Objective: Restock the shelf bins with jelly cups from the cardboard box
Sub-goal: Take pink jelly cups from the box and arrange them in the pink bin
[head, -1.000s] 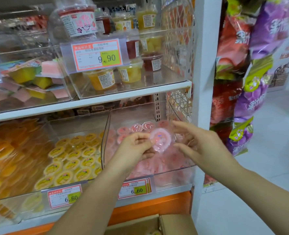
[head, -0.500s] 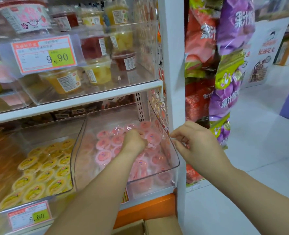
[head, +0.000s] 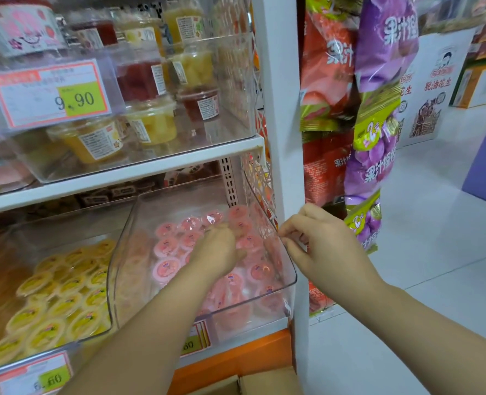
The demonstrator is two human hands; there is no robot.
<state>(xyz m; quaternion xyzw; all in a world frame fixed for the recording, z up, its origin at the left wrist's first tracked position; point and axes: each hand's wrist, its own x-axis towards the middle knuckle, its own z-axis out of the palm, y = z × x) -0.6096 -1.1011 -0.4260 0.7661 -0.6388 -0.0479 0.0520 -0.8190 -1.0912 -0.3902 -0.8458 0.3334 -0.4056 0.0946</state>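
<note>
A clear bin (head: 288,276) on the lower shelf holds several pink jelly cups (head: 166,267). My left hand (head: 216,250) reaches palm down into this bin and lies on the cups. Its fingers curl downward, and what is under them is hidden. My right hand (head: 320,243) is at the bin's right wall with curled fingers, and its fingertips pinch the rim there. The flaps of the cardboard box (head: 253,380) show at the bottom edge, below the orange shelf front; its inside is out of view.
A neighbouring clear bin with several yellow jelly cups (head: 59,297) stands to the left. The upper shelf (head: 179,163) carries a bin of larger fruit cups (head: 153,121). A white upright post (head: 281,109) borders the shelf. Snack bags (head: 378,155) hang right of it, above open floor.
Both hands held one pink cup in front of the bin. The left hand has since gone down into the bin among the cups, and the right hand has moved to the bin's right rim.
</note>
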